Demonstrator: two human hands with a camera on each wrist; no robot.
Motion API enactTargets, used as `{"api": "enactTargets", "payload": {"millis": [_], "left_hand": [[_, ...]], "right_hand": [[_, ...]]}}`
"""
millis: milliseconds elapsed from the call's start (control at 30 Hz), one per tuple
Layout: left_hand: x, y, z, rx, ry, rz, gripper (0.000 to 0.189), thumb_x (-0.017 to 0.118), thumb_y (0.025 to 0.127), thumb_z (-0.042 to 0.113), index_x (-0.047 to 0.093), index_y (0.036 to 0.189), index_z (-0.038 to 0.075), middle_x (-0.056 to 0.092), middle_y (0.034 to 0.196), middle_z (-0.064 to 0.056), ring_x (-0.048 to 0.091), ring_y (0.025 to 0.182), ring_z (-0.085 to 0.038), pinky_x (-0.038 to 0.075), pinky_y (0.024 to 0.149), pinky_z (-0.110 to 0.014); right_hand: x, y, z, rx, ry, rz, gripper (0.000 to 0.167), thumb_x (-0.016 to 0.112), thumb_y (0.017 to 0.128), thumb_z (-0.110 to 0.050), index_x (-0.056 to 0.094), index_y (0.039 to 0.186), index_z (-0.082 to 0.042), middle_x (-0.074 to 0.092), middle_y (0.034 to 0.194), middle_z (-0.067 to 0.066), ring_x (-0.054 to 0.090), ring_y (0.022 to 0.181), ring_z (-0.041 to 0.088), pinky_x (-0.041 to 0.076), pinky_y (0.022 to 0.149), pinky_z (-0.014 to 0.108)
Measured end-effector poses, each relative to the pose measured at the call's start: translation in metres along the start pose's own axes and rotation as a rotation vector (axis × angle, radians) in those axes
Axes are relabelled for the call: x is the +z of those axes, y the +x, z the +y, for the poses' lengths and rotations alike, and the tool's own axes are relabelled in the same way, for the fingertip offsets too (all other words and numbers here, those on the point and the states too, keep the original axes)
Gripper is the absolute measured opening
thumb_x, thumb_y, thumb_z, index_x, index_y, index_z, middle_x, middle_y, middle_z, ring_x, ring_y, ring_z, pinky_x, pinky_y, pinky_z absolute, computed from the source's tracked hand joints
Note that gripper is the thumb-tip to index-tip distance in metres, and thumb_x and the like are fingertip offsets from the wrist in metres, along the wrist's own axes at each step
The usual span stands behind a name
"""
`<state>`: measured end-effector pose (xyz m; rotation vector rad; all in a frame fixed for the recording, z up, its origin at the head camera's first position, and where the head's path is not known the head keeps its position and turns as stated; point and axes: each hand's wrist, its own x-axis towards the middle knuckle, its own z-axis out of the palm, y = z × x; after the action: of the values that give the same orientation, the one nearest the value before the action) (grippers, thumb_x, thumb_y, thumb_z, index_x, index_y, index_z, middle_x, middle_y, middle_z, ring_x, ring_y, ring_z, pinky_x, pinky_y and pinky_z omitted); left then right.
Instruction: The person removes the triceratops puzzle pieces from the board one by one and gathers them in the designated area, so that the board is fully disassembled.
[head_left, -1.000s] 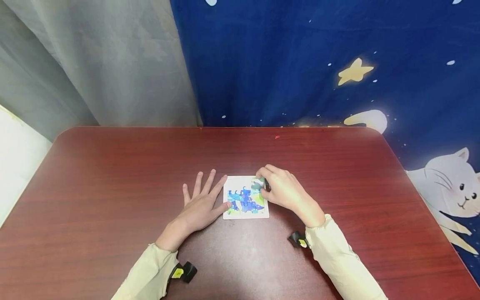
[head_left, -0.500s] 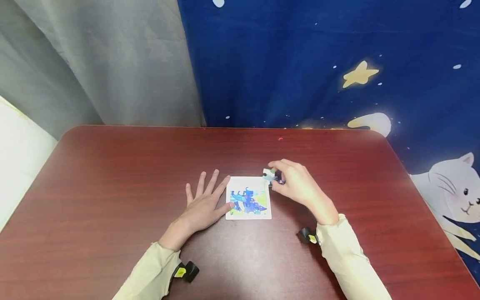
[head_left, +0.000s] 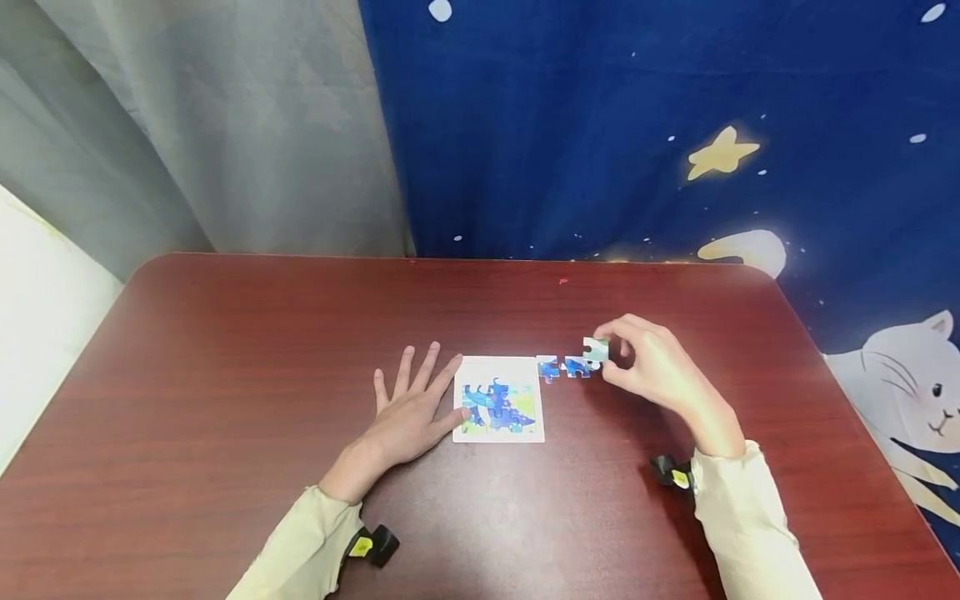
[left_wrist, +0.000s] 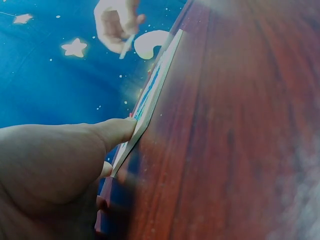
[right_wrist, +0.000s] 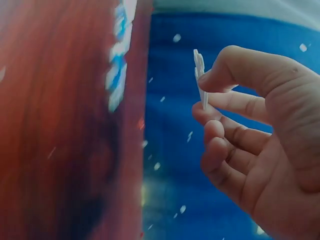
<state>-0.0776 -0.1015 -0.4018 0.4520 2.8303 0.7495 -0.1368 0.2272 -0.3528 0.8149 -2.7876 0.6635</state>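
Right of the jigsaw board (head_left: pixel 495 367), the right hand (head_left: pixel 660 367) pinches a green-and-white piece (head_left: pixel 597 349) near loose blue pieces (head_left: pixel 575 367) — a slack pinch could drop it among them — while the left hand (head_left: pixel 405 425), fingers spread, touches the board's left edge.

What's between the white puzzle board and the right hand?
Two blue puzzle pieces lie on the table between the board and right hand, in the head view.
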Motion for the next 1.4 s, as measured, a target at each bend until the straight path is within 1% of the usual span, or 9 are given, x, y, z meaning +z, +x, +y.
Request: {"api": "enactTargets", "payload": {"millis": [133,300,400,567,900,1200,1400], "left_hand": [[-0.001,0.001,0.0,0.004,0.002,0.002,0.073,0.052,0.09,0.05,0.02,0.15,0.023,0.002,0.155,-0.008,-0.011,0.139,-0.035,-0.011,0.097,-0.066],[0.0,0.0,-0.001,0.002,0.007,-0.001,0.073,0.052,0.09,0.05,0.019,0.15,0.023,0.002,0.155,-0.008,-0.011,0.139,-0.035,-0.011,0.097,-0.066],[0.0,0.0,0.0,0.009,0.009,0.002,0.073,0.052,0.09,0.05,0.02,0.15,0.023,0.002,0.155,-0.008,-0.01,0.139,-0.035,-0.01,0.097,-0.066],[0.0,0.0,0.0,0.012,0.003,0.002,0.073,0.052,0.09,0.05,0.019,0.15,0.023,0.002,0.155,-0.008,-0.011,0.139,-0.034,-0.011,0.098,-0.066],[-0.001,0.001,-0.001,0.008,0.002,0.0,0.073,0.051,0.091,0.05,0.02,0.15,0.023,0.002,0.155,-0.008,-0.011,0.139,-0.034,-0.011,0.097,-0.066],[-0.001,0.001,-0.001,0.004,-0.002,-0.001,0.073,0.052,0.09,0.05,0.02,0.15,0.023,0.002,0.155,-0.008,-0.011,0.139,-0.034,-0.011,0.097,-0.066],[0.0,0.002,-0.001,0.008,0.001,0.002,0.073,0.052,0.09,0.05,0.02,0.15,0.023,0.003,0.155,-0.009,-0.011,0.139,-0.035,-0.011,0.097,-0.066]], "right_hand": [[0.0,-0.006,0.013,0.019,-0.033,-0.001,0.033,0.07,0.068,-0.007,0.068,0.101,-0.006,0.057,0.08,0.0,0.048,0.065,0.01,0.039,0.059,0.03],[0.0,-0.009,0.02,0.089,-0.039,-0.074,0.035,0.069,0.069,-0.006,0.067,0.104,-0.005,0.056,0.082,0.001,0.048,0.067,0.013,0.039,0.06,0.032],[0.002,-0.011,0.023,0.11,-0.033,-0.105,0.033,0.069,0.069,-0.006,0.066,0.102,-0.005,0.055,0.083,0.002,0.048,0.067,0.014,0.039,0.061,0.032],[0.005,-0.012,0.026,0.117,-0.026,-0.132,0.032,0.071,0.068,-0.005,0.065,0.1,-0.004,0.056,0.083,0.003,0.05,0.068,0.014,0.041,0.061,0.033],[0.01,-0.011,0.028,0.129,-0.015,-0.178,0.033,0.072,0.068,-0.002,0.065,0.101,-0.003,0.058,0.083,0.003,0.052,0.069,0.015,0.043,0.063,0.033],[0.013,-0.011,0.029,0.137,-0.003,-0.186,0.033,0.076,0.067,-0.003,0.066,0.099,-0.004,0.057,0.083,0.002,0.053,0.07,0.016,0.043,0.065,0.034],[0.015,-0.011,0.03,0.132,-0.007,-0.183,0.033,0.075,0.067,-0.002,0.065,0.099,-0.003,0.057,0.083,0.002,0.053,0.07,0.016,0.043,0.065,0.034]]}}
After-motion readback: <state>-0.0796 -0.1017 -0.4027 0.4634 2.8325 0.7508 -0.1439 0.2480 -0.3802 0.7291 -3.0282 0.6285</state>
